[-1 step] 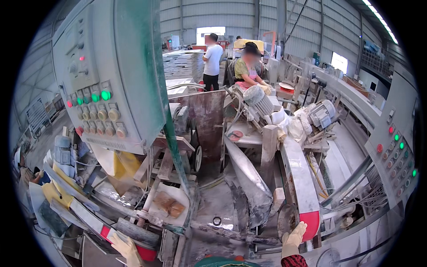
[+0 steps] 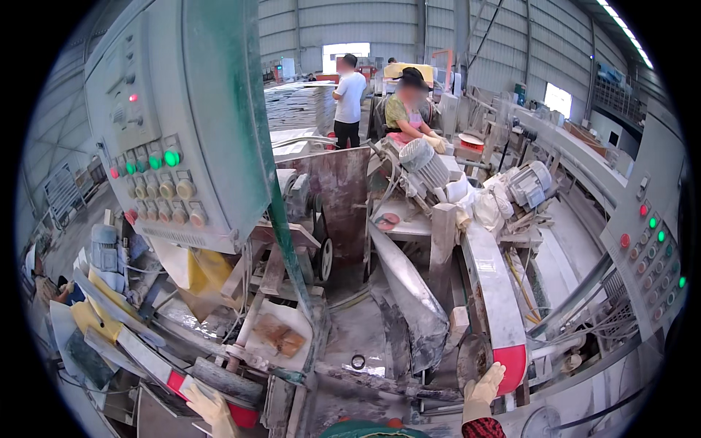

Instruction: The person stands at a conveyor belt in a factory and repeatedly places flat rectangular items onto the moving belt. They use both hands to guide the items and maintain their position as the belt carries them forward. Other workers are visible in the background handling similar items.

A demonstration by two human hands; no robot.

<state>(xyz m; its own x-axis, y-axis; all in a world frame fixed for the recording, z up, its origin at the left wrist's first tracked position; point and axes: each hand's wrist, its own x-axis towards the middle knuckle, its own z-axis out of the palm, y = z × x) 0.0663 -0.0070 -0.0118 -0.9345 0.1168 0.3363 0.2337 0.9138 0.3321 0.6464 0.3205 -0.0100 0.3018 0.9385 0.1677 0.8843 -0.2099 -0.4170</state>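
Observation:
Pale rubber gloves cover both my hands. My left hand [image 2: 208,407] is at the lower left, its fingers stretched out beside a long white machine cover [image 2: 146,356] with a red curved end [image 2: 243,416]. A dusty grey roller [image 2: 226,381] lies just beyond it. At the lower right my right hand [image 2: 480,392] has its fingers extended along the inner edge of another red end piece [image 2: 510,370], apparently touching it. That piece ends a long white cover [image 2: 491,285] running away from me. A worn round wheel [image 2: 473,358] sits left of those fingers. Neither hand visibly grips anything.
A grey control cabinet [image 2: 164,124] with lit buttons rises at the left, another control panel [image 2: 653,241] at the right. Dusty motors [image 2: 423,162] stand ahead. A co-worker [image 2: 409,117] sits beyond them; a person in white [image 2: 350,95] stands behind. A dark ring [image 2: 358,362] lies between the machines.

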